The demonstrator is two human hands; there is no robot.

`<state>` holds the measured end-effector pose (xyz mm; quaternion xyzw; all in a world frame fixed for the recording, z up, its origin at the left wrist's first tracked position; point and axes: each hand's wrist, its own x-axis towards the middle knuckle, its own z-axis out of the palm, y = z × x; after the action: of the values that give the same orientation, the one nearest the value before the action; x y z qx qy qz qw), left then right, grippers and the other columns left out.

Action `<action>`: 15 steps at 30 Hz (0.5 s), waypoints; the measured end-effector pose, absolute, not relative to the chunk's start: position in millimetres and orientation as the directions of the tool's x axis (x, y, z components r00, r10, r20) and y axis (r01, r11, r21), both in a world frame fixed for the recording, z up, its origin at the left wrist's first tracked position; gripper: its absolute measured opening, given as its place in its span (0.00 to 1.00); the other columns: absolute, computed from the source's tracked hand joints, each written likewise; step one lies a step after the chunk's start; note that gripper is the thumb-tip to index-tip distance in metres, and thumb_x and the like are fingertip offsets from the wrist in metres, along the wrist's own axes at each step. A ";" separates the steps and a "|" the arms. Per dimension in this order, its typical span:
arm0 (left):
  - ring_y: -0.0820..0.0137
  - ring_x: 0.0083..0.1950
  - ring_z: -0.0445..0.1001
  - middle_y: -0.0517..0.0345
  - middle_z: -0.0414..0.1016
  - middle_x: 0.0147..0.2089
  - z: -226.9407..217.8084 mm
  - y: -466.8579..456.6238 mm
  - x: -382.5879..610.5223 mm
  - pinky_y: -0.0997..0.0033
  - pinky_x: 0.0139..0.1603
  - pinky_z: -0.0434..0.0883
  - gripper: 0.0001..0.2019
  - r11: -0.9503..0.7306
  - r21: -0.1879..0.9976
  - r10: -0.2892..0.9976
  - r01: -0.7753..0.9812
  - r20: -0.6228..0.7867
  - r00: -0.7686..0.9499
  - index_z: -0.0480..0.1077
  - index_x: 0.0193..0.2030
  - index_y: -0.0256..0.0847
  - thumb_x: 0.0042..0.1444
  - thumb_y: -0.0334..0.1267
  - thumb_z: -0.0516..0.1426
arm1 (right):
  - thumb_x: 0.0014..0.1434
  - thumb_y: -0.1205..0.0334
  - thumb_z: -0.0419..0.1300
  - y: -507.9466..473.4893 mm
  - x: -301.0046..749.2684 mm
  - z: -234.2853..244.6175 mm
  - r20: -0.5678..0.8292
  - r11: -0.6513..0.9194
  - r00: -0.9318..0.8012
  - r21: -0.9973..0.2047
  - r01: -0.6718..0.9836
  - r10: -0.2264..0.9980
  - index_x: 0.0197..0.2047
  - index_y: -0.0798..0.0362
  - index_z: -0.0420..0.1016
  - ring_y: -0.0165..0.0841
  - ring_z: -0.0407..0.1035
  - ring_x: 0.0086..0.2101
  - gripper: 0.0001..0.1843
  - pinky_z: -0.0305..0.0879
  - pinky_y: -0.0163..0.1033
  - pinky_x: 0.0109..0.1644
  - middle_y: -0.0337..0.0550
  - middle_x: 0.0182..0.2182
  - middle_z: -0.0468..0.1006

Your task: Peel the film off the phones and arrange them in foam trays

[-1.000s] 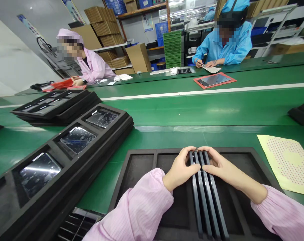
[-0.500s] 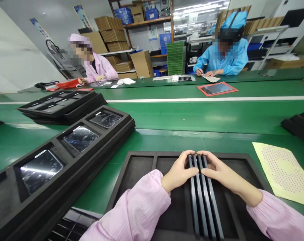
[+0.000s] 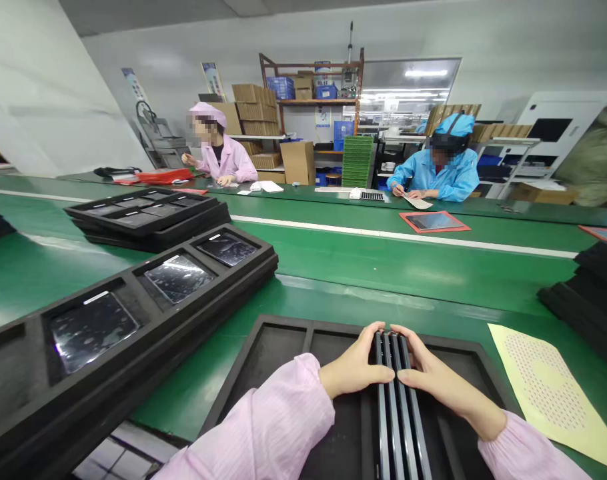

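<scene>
Several thin dark panels [image 3: 397,420] stand on edge side by side, seen along their narrow shiny edges. My left hand [image 3: 361,363] grips their left side, thumb on the near edges and fingers curled over the far end. From the right, my right hand [image 3: 423,370] presses the bundle in the same way, so both hands hold it between them. Under it lies a black foam tray [image 3: 283,340] with shallow compartments. The lower ends of the panels run out of the bottom of the view.
To the left, stacked black trays [image 3: 148,313] hold glossy dark screens [image 3: 93,330]. A yellow dotted sheet [image 3: 548,380] lies at right, near more black trays [image 3: 588,300]. Across the green bench [image 3: 333,257] sit a person in pink [image 3: 233,160] and another in blue [image 3: 433,173].
My view has tilted up, so the scene sits lower. Both hands keep their hold on the panels. The co-worker in pink has raised one hand.
</scene>
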<state>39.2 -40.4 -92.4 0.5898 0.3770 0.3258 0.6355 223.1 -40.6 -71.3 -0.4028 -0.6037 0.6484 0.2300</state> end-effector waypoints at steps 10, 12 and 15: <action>0.55 0.60 0.55 0.38 0.55 0.58 -74.6 -72.4 50.0 0.55 0.59 0.55 0.33 -0.026 0.946 0.986 0.323 -0.028 0.162 0.55 0.55 0.32 0.41 0.38 0.59 | 0.48 0.43 0.56 -57.7 213.3 -64.6 -0.237 -0.137 -0.282 -0.934 0.331 0.930 0.65 0.49 0.40 0.42 0.67 0.42 0.47 0.63 0.38 0.30 0.50 0.57 0.57; 0.58 0.46 0.64 0.47 0.65 0.44 -76.5 -95.1 55.8 0.56 0.49 0.63 0.17 -0.095 0.871 0.984 0.483 0.008 0.178 0.63 0.42 0.36 0.47 0.42 0.57 | 0.49 0.40 0.54 -61.6 210.7 -64.4 -0.226 -0.139 -0.206 -0.920 0.366 0.952 0.66 0.52 0.38 0.45 0.62 0.49 0.49 0.65 0.40 0.34 0.53 0.59 0.54; 0.58 0.40 0.65 0.49 0.66 0.39 -85.0 -128.5 67.3 0.55 0.43 0.64 0.16 -0.216 0.770 0.945 0.601 0.009 0.328 0.65 0.37 0.37 0.48 0.48 0.58 | 0.40 0.43 0.60 -64.1 205.4 -68.9 -0.195 -0.143 -0.098 -0.912 0.385 0.976 0.64 0.59 0.42 0.48 0.54 0.56 0.55 0.58 0.46 0.52 0.57 0.59 0.55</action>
<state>67.3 -128.5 -85.0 0.7388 0.5230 0.2498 0.3440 205.4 -64.1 -68.9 -0.5929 -0.5737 0.4691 0.3150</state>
